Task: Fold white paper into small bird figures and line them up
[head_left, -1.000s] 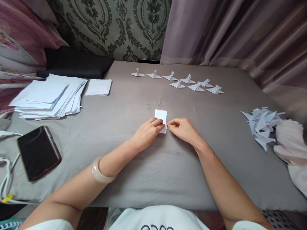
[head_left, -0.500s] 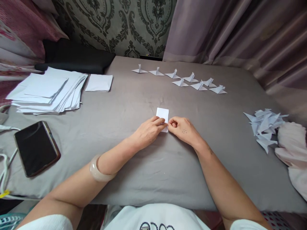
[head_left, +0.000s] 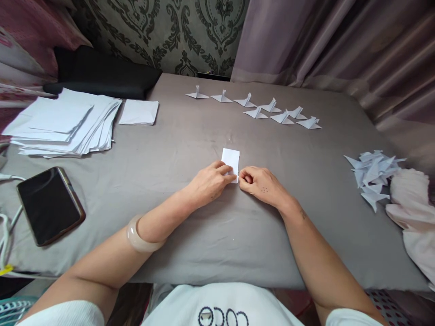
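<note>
A small folded sheet of white paper point(head_left: 231, 157) lies upright-edged to me on the grey cloth, near the middle. My left hand point(head_left: 209, 182) comes in from the left, its bent fingers pressed over the lower part of the paper and holding it down; the thumb is mostly hidden. At the paper's lower right edge, my right hand point(head_left: 261, 184) is closed, with thumb and curled forefinger pinched on that edge. The exact fold under the fingertips is too small to make out.
Several folded paper birds point(head_left: 249, 100) stand in two rows at the back. More folded paper pieces point(head_left: 373, 170) are heaped at right beside a pale cloth point(head_left: 409, 199). Left are a large paper stack point(head_left: 64, 124), a smaller square stack point(head_left: 138, 112) and a phone point(head_left: 50, 206) near white cables.
My right hand has shifted very slightly rightward along the paper's edge. My left hand keeps its hold on the paper. The whole view has tilted a little.
</note>
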Tool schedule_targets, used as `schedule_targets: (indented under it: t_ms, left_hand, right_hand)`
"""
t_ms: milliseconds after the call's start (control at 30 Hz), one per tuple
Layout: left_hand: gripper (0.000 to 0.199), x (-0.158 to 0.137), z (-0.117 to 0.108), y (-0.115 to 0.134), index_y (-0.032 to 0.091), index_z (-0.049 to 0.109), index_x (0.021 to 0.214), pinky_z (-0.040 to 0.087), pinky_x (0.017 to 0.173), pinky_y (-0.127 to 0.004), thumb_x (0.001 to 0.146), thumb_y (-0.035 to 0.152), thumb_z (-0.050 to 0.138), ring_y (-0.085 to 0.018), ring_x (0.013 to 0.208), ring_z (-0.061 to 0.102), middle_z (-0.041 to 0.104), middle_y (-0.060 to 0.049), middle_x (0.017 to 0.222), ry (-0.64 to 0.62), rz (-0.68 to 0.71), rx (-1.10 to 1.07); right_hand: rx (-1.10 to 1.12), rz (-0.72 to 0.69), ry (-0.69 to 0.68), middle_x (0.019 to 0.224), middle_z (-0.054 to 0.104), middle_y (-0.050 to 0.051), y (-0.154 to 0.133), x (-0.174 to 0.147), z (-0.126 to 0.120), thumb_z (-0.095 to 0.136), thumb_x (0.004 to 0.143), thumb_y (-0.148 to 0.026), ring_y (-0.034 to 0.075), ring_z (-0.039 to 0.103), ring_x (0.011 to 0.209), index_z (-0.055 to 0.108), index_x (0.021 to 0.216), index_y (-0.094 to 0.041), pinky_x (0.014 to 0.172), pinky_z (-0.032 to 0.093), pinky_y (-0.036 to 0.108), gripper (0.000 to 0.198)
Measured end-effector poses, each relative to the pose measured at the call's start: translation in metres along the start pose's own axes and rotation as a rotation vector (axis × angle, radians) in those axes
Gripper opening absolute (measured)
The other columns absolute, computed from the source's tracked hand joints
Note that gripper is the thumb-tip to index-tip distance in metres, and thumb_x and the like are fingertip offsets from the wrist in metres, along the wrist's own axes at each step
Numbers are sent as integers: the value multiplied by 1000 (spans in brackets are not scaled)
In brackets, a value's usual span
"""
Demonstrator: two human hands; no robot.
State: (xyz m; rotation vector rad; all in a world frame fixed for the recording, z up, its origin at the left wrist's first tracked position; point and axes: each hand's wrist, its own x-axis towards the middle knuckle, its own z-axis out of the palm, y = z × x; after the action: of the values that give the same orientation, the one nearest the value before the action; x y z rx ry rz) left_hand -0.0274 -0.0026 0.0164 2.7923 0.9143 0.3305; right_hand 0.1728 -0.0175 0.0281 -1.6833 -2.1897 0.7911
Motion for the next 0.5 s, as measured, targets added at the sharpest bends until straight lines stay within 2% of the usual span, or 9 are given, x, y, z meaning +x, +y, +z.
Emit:
schedule_targets:
  t_ms: [233,333,400,500]
  left_hand:
    - [37,-2,-5,1,19,63,118,52,85,-35,91,10,39,-26,112,53,60,-12,122,-73,3,-2]
    - [37,-3,-4,0,19,64,118,53,83,-34,91,10,40,-25,111,54,60,-12,121,-50,11,16]
    - [37,-4,-2,-1,21,64,118,53,81,-33,92,11,40,-24,110,54,61,-11,121,-24,13,26]
    - [37,-4,0,-2,21,64,118,53,80,-32,93,11,39,-24,110,54,61,-10,119,-2,12,25]
  right_hand:
    - [49,-23,-82,60,44,-4,1,-5,-4,49,76,-25,11,39,57,50,65,-22,55,30,25,11]
    - [96,-12,-132,59,44,-5,2,-6,-5,50,75,-25,11,38,56,53,65,-22,53,30,24,10]
    - [142,21,-115,60,46,-4,4,-6,-4,51,75,-27,11,40,56,57,67,-22,54,31,24,11]
    - [188,70,-14,61,51,-3,5,-4,-1,50,78,-29,12,44,58,63,72,-22,57,35,25,15]
